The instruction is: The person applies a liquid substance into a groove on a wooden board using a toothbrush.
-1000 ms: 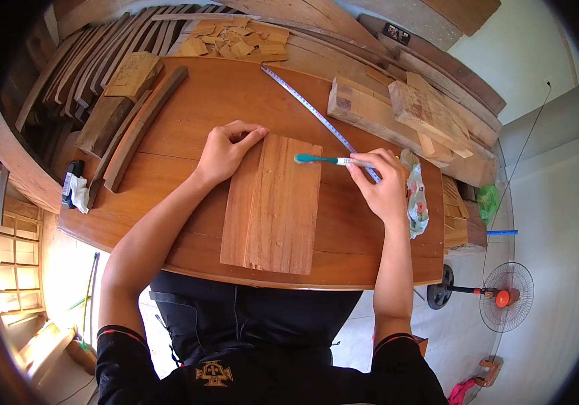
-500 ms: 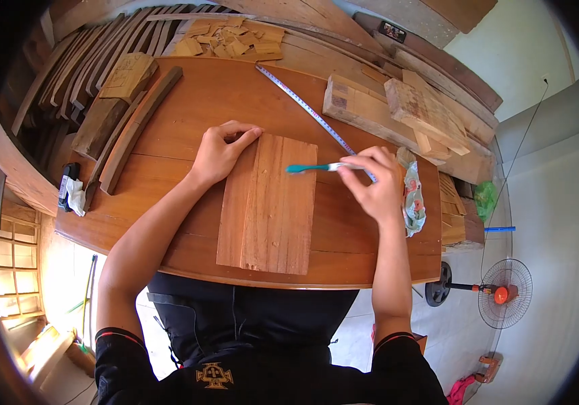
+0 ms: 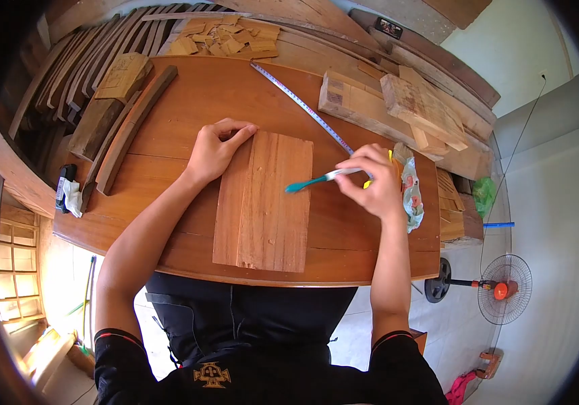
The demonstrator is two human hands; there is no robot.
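A rectangular wooden block [image 3: 269,209] lies on the brown table [image 3: 208,88], close to its front edge. My left hand [image 3: 216,150] grips the block's top left corner, thumb and fingers closed on it. Between the thumb and fingers of my right hand [image 3: 373,182] is a toothbrush [image 3: 311,182] with a green head end and a whitish handle. Its head is over the right part of the block; whether it touches the wood I cannot tell. Beyond the block, a measuring tape [image 3: 303,106] runs slantwise towards my right hand.
Curved wooden strips [image 3: 137,128] lie at the left, near a black object [image 3: 65,181] with white tissue [image 3: 73,199]. Thick planks [image 3: 424,111] are stacked at the back right. A crumpled wrapper [image 3: 411,192] lies right of my right hand. A fan [image 3: 505,290] stands beyond the table.
The toothbrush head has moved down along the block and now tilts downward to the left. Something yellow now shows beside my right hand. The whole view has shifted slightly.
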